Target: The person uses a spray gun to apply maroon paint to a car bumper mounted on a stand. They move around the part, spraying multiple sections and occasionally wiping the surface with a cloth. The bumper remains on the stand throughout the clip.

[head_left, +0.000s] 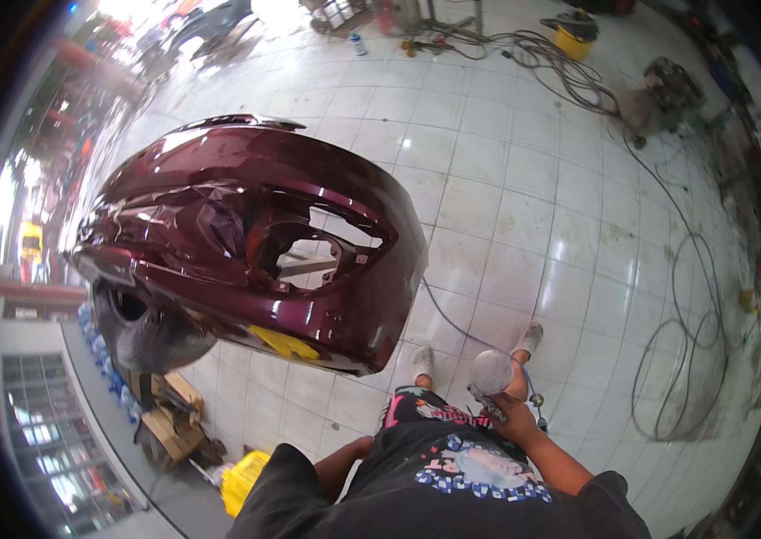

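My right hand (508,419) is closed around a spray gun, whose round grey cup (492,371) faces up in front of my right leg. A thin air hose (457,325) runs from beside the gun across the floor toward the bumper. My left hand (360,446) hangs low by my left hip; its fingers are too small and partly hidden to make out. Ahead and to the left stands a glossy maroon car bumper (308,310), raised off the floor, with openings in its near right end. Neither hand touches it. Something yellow (283,343) shows along its lower edge.
A grey part with a dark round hole (151,328) is beside the bumper's left end. Cardboard boxes (174,431) and a yellow bag (244,481) lie at the lower left. Coiled hoses (546,67), a yellow bucket (575,40) and a looped hose (681,350) lie on the tiled floor.
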Demonstrator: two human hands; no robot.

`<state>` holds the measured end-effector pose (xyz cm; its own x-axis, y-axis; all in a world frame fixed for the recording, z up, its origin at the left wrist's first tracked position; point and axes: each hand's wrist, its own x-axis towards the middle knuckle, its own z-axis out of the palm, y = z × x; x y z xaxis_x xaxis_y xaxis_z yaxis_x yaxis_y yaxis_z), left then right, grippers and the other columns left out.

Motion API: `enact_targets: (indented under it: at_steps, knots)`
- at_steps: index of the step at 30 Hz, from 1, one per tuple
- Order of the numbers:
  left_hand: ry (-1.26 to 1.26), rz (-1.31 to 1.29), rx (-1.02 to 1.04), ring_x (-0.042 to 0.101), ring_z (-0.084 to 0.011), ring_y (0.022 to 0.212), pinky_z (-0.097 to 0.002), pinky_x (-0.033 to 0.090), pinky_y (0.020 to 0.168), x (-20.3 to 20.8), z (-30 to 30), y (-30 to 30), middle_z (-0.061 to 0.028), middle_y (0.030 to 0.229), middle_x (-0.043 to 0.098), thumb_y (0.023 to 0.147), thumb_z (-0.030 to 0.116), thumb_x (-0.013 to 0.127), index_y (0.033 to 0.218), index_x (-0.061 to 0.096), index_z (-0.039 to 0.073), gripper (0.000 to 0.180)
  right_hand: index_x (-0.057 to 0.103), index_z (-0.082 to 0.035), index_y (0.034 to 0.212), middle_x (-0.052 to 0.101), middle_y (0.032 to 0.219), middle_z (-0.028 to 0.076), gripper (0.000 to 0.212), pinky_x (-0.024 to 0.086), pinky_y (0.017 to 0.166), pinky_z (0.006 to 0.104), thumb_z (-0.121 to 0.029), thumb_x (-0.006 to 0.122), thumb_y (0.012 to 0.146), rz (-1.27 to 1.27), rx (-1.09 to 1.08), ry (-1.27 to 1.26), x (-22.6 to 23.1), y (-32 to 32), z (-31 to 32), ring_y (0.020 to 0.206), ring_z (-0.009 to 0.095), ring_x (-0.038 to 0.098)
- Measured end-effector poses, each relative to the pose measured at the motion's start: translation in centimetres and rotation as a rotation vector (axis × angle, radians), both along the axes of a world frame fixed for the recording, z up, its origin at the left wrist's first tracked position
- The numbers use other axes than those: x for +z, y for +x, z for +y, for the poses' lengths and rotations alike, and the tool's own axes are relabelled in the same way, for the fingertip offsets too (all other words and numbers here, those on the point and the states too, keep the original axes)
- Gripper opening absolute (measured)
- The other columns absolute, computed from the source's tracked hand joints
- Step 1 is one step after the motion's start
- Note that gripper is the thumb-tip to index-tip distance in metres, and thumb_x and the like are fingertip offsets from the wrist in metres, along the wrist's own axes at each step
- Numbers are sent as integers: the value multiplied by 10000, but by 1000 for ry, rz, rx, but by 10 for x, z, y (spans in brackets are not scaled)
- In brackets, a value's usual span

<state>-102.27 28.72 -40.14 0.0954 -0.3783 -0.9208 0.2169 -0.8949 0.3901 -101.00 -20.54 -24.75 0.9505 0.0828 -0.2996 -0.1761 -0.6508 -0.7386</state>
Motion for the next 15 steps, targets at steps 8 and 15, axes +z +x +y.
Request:
enact_targets:
  at_steps: [8,15]
  knots:
    - [25,-136,285,645,-425,1132,-490,525,936,-22,-210,-29,-263,1167,688,795,494,728,1115,717,21,571,567,-93,1388,675,1209,226,571,536,895,480,-317,738,892,40,141,65,32,101,-174,1077,444,651]
    - [303,-606,721,709,-378,977,-506,550,871,60,-356,84,-203,1038,732,908,339,615,1055,753,71,335,543,-23,1410,658,1284,248,520,510,961,357,-212,708,954,62,106,251,68,222,-254,1214,325,647]
